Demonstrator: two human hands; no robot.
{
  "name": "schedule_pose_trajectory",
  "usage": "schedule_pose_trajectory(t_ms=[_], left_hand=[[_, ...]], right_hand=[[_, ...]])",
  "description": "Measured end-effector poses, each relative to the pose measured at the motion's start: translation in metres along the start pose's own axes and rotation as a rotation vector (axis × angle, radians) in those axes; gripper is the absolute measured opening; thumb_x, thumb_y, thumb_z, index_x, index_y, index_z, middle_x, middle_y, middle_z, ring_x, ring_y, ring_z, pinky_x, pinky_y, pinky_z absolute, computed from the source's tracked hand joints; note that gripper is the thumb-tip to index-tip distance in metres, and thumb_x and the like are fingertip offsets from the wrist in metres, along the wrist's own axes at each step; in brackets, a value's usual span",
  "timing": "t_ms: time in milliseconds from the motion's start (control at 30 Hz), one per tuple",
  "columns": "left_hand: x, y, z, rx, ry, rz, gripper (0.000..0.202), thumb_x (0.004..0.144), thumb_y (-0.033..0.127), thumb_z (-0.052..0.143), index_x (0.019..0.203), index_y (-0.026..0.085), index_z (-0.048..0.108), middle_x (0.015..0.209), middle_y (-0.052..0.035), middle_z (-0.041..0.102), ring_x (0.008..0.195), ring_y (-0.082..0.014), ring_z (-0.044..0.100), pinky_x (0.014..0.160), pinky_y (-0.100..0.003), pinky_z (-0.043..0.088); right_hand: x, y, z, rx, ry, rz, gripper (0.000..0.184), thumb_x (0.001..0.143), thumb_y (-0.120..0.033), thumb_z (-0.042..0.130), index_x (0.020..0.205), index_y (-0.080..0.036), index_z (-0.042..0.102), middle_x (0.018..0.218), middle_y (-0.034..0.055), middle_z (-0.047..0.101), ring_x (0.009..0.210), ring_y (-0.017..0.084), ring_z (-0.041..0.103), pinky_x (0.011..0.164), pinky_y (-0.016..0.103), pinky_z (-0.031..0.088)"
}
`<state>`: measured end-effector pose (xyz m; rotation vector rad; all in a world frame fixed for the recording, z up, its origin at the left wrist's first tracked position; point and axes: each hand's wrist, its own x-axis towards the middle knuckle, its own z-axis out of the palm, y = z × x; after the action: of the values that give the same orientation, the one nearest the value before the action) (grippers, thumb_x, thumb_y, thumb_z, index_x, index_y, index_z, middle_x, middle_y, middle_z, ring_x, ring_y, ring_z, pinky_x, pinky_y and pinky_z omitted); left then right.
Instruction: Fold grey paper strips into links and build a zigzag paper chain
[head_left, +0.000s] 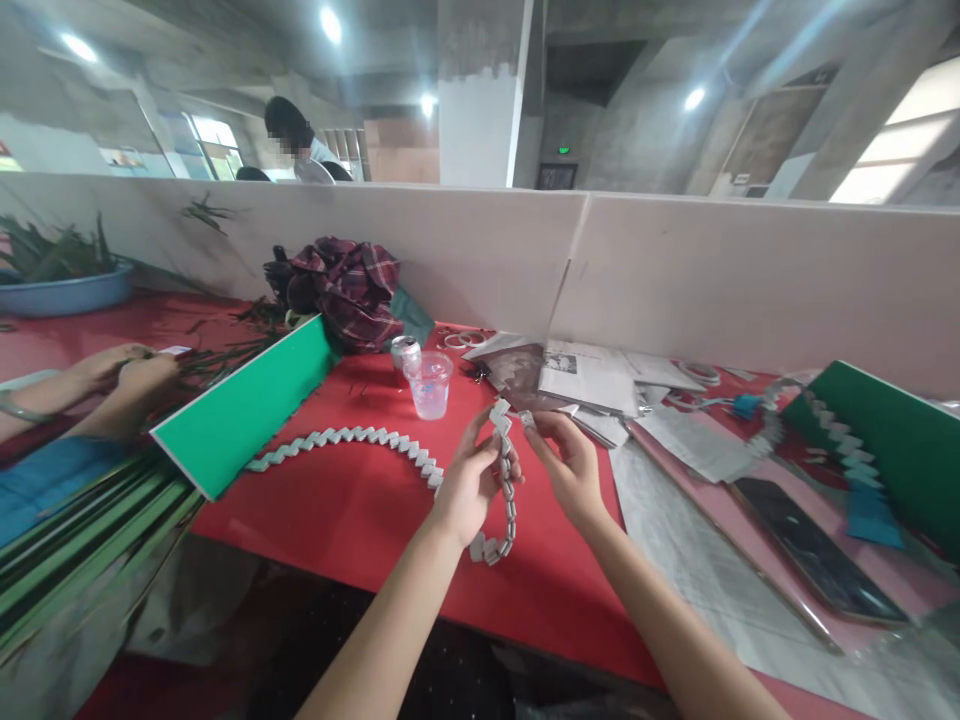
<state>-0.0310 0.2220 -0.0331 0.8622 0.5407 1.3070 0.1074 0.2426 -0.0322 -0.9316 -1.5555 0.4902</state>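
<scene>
My left hand (466,490) grips a zigzag chain of folded paper links (375,436) near one end. From that hand, one stretch of the chain hangs in a loop to the red tabletop (337,520), and another runs left in a curve to the green divider. My right hand (576,468) pinches a small folded paper piece (527,420) between thumb and fingertips. That piece is close to the chain's upper end; whether the two touch I cannot tell.
Beyond my hands stand a clear plastic cup (431,385) and a can (405,352). Printed papers (589,375) and a phone (814,545) lie to the right. Green dividers (255,400) flank the place. At left, another person's hands (142,370) work near long green leaves (90,540).
</scene>
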Motion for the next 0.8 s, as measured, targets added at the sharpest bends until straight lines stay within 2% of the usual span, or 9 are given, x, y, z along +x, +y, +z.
schedule_pose_trajectory(t_ms=[200,367,567,800], left_hand=[[-0.0002,-0.0029,0.0,-0.073,-0.037,-0.027,0.05,0.08,0.017,0.055,0.128,0.027,0.043,0.079,0.0008,0.055,0.067,-0.011,0.057,0.073,-0.032,0.05],[-0.0005,-0.0046,0.0006,-0.095,-0.089,-0.039,0.049,0.081,0.017,0.055,0.128,0.028,0.044,0.078,0.0012,0.055,0.066,-0.0109,0.057,0.074,-0.032,0.05],[-0.0017,-0.0032,0.0026,-0.109,-0.122,-0.059,0.04,0.082,0.017,0.056,0.121,0.026,0.05,0.08,-0.0001,0.056,0.067,-0.0105,0.058,0.071,-0.028,0.048],[-0.0037,-0.0012,0.0048,-0.127,-0.146,-0.063,0.038,0.082,0.017,0.057,0.119,0.023,0.052,0.079,-0.0014,0.057,0.067,-0.0111,0.057,0.069,-0.026,0.045]], right_hand=[[-0.0014,0.0032,-0.0022,-0.085,-0.015,-0.072,0.013,0.085,-0.027,0.055,0.095,-0.023,0.063,0.089,0.0043,0.065,0.08,0.018,0.06,0.073,0.031,0.049],[-0.0029,0.0028,-0.0008,-0.041,-0.018,-0.026,0.011,0.084,-0.027,0.055,0.091,-0.022,0.061,0.085,0.0034,0.064,0.077,0.017,0.059,0.07,0.029,0.048],[-0.0004,0.0013,-0.0003,0.24,-0.095,0.137,0.012,0.083,-0.033,0.058,0.083,-0.02,0.06,0.077,0.0014,0.063,0.071,0.015,0.059,0.063,0.026,0.048],[0.0012,0.0032,-0.0011,0.53,-0.228,0.3,0.016,0.083,-0.037,0.058,0.084,-0.021,0.055,0.068,-0.0007,0.056,0.053,0.012,0.052,0.046,0.024,0.045]])
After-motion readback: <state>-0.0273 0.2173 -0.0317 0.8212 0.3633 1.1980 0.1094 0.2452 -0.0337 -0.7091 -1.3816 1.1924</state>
